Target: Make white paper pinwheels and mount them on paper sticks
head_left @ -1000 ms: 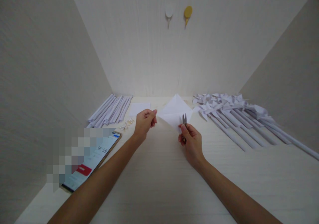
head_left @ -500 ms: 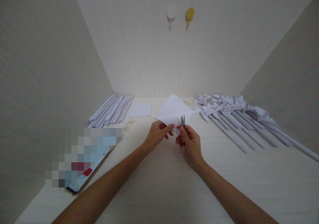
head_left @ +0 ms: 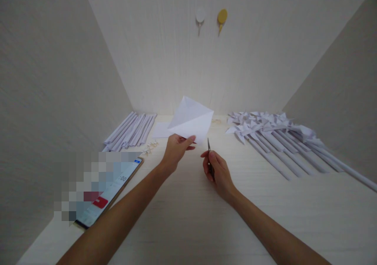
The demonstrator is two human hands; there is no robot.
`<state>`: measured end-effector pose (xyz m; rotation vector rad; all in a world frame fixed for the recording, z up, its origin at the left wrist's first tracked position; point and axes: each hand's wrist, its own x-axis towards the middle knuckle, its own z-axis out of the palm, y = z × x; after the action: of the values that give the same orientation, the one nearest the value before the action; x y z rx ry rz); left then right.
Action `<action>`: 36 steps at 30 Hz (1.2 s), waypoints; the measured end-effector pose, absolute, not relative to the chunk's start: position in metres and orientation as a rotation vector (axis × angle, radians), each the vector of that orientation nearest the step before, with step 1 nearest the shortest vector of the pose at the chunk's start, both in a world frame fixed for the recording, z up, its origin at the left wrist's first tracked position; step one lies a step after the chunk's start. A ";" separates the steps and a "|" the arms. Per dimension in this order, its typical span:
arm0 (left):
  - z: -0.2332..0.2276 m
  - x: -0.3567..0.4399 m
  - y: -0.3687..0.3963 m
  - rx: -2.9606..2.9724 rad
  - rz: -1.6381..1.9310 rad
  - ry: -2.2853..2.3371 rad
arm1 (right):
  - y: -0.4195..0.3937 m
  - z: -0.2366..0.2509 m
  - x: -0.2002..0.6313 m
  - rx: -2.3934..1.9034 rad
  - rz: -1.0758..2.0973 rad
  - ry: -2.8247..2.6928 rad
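Note:
My left hand [head_left: 176, 149] pinches the lower edge of a folded white paper sheet [head_left: 191, 119] and holds it up above the light wooden table [head_left: 194, 218]. Its creases run diagonally and one corner points up toward the back wall. My right hand [head_left: 216, 170] is closed around small thread snips [head_left: 209, 147]. The blades point up, just right of the paper's lower corner and apart from it.
A row of rolled white paper sticks [head_left: 131, 128] lies at the back left, with a flat white paper square [head_left: 161, 130] and small pins [head_left: 150, 147] beside it. Finished paper pinwheels on sticks [head_left: 273, 135] lie at the right. A phone [head_left: 108, 192] rests at the left. Two wall hooks [head_left: 210, 17] hang above.
My left hand shifted its grip along the paper and lifted the sheet up and to the left. The snips came off the paper and my right hand moved slightly left and down.

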<state>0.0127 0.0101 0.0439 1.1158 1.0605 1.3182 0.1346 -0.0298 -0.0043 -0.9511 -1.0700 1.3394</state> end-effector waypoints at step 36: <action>0.040 0.020 0.006 1.050 1.242 0.987 | -0.034 -0.002 0.134 -0.921 1.468 -1.117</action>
<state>0.0201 0.0059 0.0404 1.0504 0.9868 1.2423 0.1339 -0.0340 -0.0015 -0.9210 -1.1175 1.4676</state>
